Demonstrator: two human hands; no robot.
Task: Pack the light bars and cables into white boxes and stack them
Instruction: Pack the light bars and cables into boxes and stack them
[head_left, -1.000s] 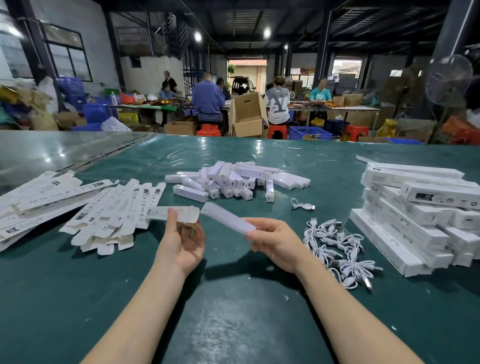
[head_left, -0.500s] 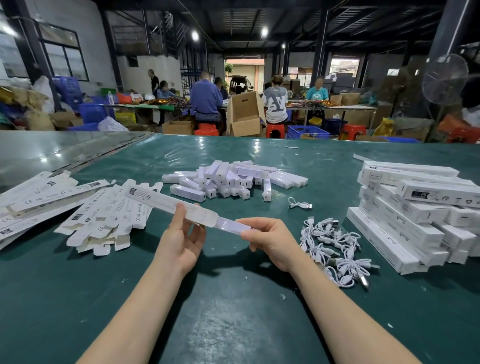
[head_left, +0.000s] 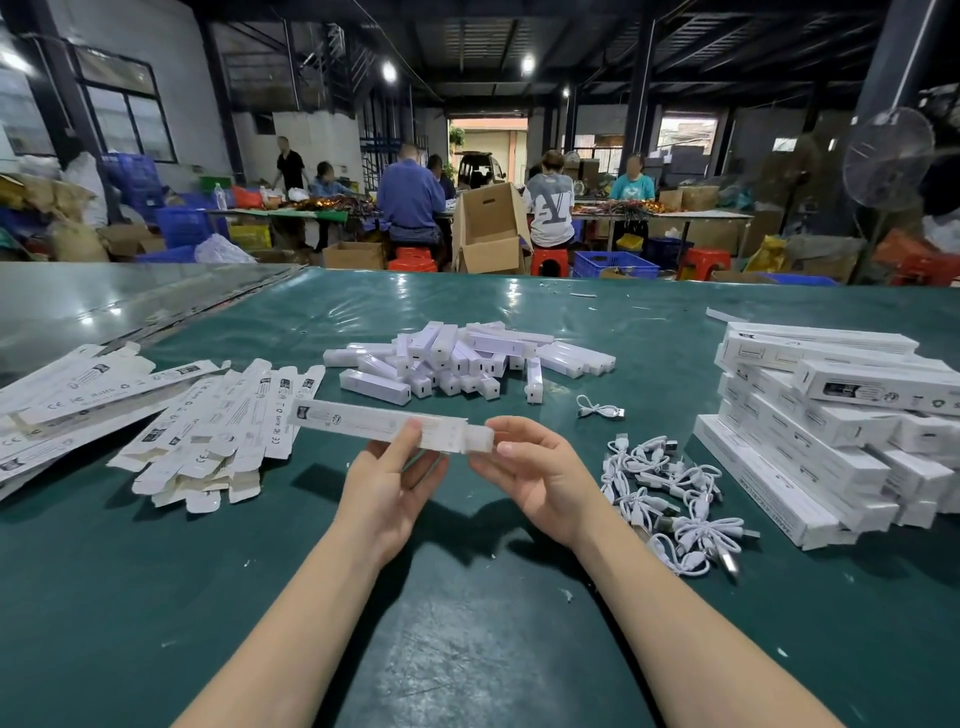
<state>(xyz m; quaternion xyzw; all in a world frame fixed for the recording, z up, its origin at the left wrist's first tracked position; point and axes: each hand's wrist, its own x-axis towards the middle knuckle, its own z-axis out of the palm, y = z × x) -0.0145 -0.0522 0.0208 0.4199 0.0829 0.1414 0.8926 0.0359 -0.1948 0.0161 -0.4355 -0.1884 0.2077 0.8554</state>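
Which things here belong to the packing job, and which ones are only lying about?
Job: box in the left hand; light bar in the right hand, partly inside it; loose bars; flat boxes; cables; stack of packed boxes.
Lying about: carton; fan; stools; crates.

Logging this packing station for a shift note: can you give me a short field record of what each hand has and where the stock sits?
left hand: grips white box
right hand: pinches end of light bar sticking out of that box
loose light bars: pile beyond the hands
flat boxes: fanned out at left
cables: heap right of the hands
packed boxes: stacked at far right
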